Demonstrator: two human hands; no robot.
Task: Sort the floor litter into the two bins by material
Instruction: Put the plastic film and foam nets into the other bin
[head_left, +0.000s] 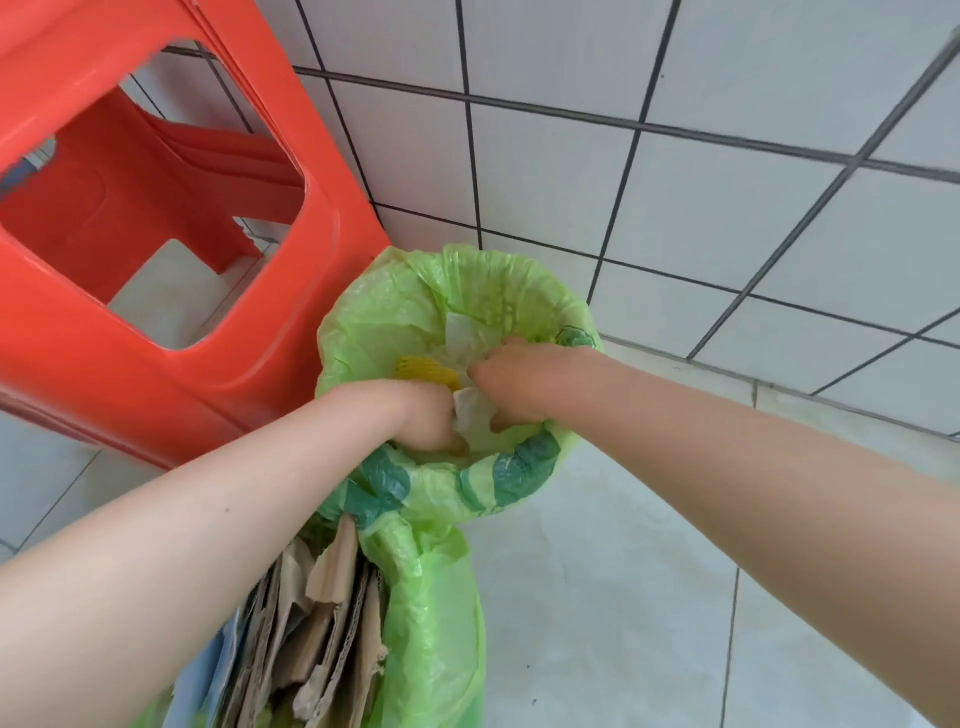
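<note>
Two bins lined with green bags stand by the tiled wall. The far bin holds white plastic litter and a yellow net piece. Both my hands reach down into it. My left hand and my right hand each have their fingers curled round a crumpled white piece between them. The near bin is packed with torn brown cardboard, partly hidden by my left forearm.
A stack of red plastic stools stands close on the left, touching the far bin. The white tiled wall runs behind the bins. Pale floor tiles lie to the right of the bins.
</note>
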